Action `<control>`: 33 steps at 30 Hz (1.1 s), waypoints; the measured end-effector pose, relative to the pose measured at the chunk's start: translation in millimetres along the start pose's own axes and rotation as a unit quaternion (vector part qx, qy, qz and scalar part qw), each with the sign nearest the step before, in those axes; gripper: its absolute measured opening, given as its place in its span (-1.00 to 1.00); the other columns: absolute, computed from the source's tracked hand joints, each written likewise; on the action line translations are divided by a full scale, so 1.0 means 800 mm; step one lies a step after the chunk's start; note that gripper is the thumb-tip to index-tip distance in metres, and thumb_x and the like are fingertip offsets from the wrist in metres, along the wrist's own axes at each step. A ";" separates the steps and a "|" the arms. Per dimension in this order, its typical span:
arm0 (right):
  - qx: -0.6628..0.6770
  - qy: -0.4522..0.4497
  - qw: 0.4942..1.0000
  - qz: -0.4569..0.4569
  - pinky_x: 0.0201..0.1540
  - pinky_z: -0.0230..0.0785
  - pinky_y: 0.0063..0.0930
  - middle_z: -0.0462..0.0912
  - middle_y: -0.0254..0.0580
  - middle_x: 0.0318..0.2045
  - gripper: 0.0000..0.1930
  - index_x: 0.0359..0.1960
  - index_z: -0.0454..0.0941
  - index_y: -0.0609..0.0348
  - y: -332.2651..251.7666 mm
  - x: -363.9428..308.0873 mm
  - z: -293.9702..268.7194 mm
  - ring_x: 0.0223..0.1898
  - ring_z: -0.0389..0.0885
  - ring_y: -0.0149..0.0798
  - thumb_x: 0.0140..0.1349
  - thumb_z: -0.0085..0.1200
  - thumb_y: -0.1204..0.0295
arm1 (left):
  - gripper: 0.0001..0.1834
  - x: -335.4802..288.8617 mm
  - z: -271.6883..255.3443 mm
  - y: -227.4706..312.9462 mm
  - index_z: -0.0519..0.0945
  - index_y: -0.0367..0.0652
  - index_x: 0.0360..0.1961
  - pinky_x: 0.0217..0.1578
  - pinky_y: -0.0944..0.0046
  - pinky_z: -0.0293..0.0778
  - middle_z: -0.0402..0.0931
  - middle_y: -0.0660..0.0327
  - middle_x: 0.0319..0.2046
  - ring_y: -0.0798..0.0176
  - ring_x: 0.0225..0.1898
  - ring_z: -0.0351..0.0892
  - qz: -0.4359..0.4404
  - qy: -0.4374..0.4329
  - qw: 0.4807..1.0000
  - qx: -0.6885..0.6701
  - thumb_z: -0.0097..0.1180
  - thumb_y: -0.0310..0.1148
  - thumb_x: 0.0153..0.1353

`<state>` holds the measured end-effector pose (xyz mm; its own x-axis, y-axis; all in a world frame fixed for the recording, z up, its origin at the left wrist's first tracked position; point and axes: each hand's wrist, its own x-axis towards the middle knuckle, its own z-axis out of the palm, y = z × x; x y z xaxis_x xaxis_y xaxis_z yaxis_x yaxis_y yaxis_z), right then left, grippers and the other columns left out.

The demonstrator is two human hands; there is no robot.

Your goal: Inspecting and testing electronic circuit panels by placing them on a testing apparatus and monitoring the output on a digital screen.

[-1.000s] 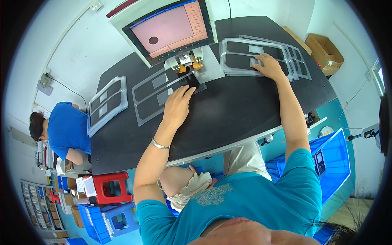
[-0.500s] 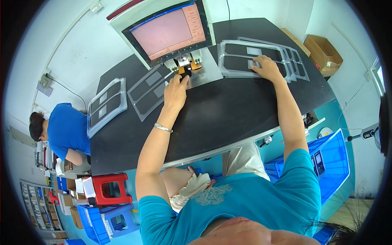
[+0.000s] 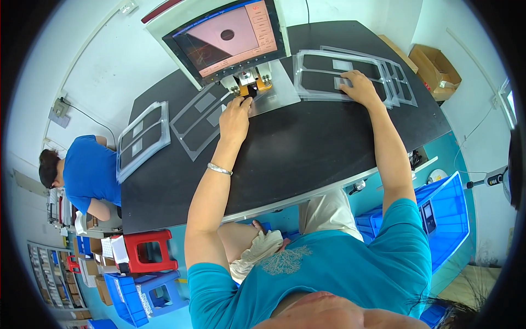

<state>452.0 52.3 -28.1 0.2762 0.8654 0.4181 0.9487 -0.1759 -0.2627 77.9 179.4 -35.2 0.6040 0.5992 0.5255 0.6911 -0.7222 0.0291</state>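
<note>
My left hand (image 3: pixel 234 119) is at the foot of a machine with a screen (image 3: pixel 224 38), its fingers closed at the right edge of a thin clear-bordered plastic sheet (image 3: pixel 193 125). The sheet has dark-looking panels and pale rectangles, and one corner reaches toward the orange-and-metal head (image 3: pixel 251 85) below the screen. The fingertips are partly hidden against a dark part there. My right hand (image 3: pixel 360 89) rests on a stack of similar plastic sheets (image 3: pixel 313 82), fingers spread over the top one near a pale rectangle. A dark round spot shows on the screen.
Another stack of sheets (image 3: pixel 143 140) lies at the table's left end. A person in a blue shirt (image 3: pixel 90 172) sits beyond it. An open cardboard box (image 3: pixel 435 68) stands at the right. Red stool (image 3: pixel 148 249) and blue bins (image 3: pixel 452 219) are below the black table (image 3: pixel 296 159).
The screen has gone from a plain pink field to one with a dark round spot and a dark slanted area. My left hand has shifted very slightly; my right hand stays on the stack.
</note>
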 end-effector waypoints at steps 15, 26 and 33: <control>0.418 -0.161 0.893 0.043 -0.32 0.54 -0.56 0.70 -0.19 -0.22 -0.61 0.14 0.51 0.26 -0.096 -0.005 -0.012 -0.33 0.68 -0.42 0.36 0.12 0.31 | -0.66 -0.004 -0.027 0.014 0.62 -0.06 0.01 -0.17 0.11 0.60 0.64 0.20 -0.07 0.08 -0.08 0.65 0.009 -0.017 1.000 0.008 0.08 -0.49 0.20; 0.420 -0.182 0.889 0.033 -0.16 0.48 -0.49 0.65 -0.07 -0.16 -0.54 0.13 0.55 0.26 -0.117 -0.012 -0.004 -0.22 0.61 -0.33 0.17 0.23 0.40 | -0.65 -0.057 -0.108 0.122 0.64 -0.01 0.02 -0.03 0.14 0.58 0.65 0.24 -0.05 0.16 -0.03 0.65 0.304 0.043 0.935 -0.178 0.22 -0.36 0.16; 0.229 -0.023 0.971 0.072 0.09 0.44 -0.32 0.66 0.12 0.01 -0.51 0.09 0.58 0.26 -0.044 -0.006 -0.021 -0.04 0.67 -0.05 0.04 0.14 0.46 | -0.70 -0.023 -0.094 -0.091 0.62 -0.12 0.02 0.18 0.02 0.38 0.53 0.03 0.11 -0.06 0.17 0.47 -0.057 0.156 0.983 0.072 0.16 -0.31 0.27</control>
<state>420.3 46.7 -6.1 0.3833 0.8694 0.3118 0.7304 -0.0787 -0.6785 -13.4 195.1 17.0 0.3829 0.5226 0.7617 0.8103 -0.5860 -0.0053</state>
